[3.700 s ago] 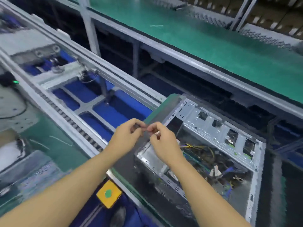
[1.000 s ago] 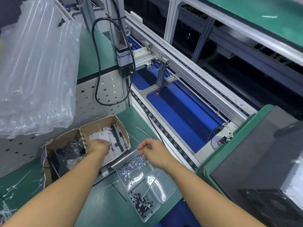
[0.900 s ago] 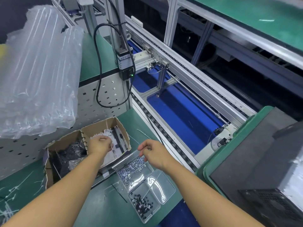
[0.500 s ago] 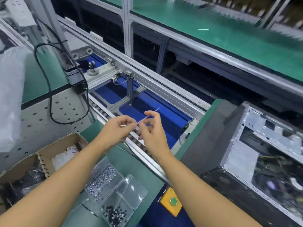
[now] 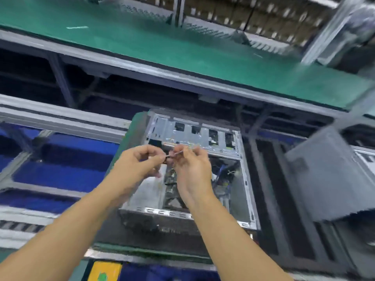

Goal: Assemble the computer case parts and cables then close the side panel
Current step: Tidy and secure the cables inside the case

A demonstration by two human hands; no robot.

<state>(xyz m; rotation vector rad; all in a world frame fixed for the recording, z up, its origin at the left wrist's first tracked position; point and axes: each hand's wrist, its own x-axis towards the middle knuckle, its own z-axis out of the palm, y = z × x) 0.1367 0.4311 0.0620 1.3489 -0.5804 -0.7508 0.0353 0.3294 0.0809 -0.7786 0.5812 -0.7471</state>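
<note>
1. Bare-metal computer case point(image 5: 192, 136), side open, mid-frame on green-rimmed pallet point(image 5: 142, 248); cables loose inside.
2. Left hand point(image 5: 140, 163) and right hand point(image 5: 192, 169) over its 11 o'clock corner, fingertips meeting, both pinching thin pale strip point(image 5: 179, 152); blurred.
3. Yellow button box point(image 5: 105, 270) at 7 o'clock.

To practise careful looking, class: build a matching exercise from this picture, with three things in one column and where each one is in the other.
Things:
1. computer case
2. thin strip
3. yellow box

Places:
A. pinched between the left hand and the right hand
B. at the bottom edge of the view
C. lying open beneath the hands

Pairs: 1-C, 2-A, 3-B
</note>
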